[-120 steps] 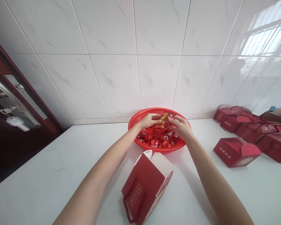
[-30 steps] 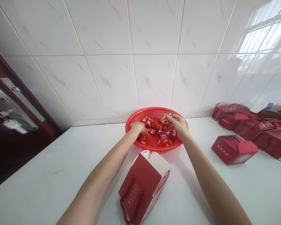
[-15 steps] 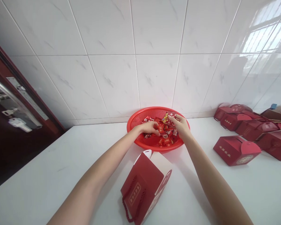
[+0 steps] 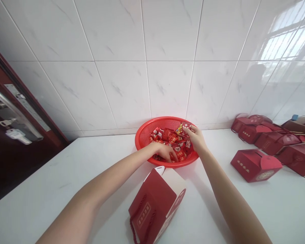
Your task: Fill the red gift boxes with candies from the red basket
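A red plastic basket (image 4: pixel 144 130) stands against the wall, holding many red-wrapped candies (image 4: pixel 169 135). My left hand (image 4: pixel 165 151) reaches into its front part, fingers apart and pointing down among the wrappers; its fingertips are partly hidden. Over the basket's right side, my right hand (image 4: pixel 196 137) grips a red candy packet with white dots (image 4: pixel 186 126), with a yellow wrapper (image 4: pixel 179 128) beside it. In front of the basket is a dark red gift box (image 4: pixel 152 203), top open, with a rope handle on its near side.
A closed red box (image 4: pixel 255 165) sits to the right on the white counter (image 4: pixel 63 179). Several more red boxes (image 4: pixel 265 135) are lined up behind it by the tiled wall (image 4: pixel 117 91). At the far left is a dark door with keys (image 4: pixel 19 135) in its lock.
My left hand has moved down and toward the front of the basket, uncovering candies behind it. My right hand keeps its grip on the dotted packet. The view has shifted slightly.
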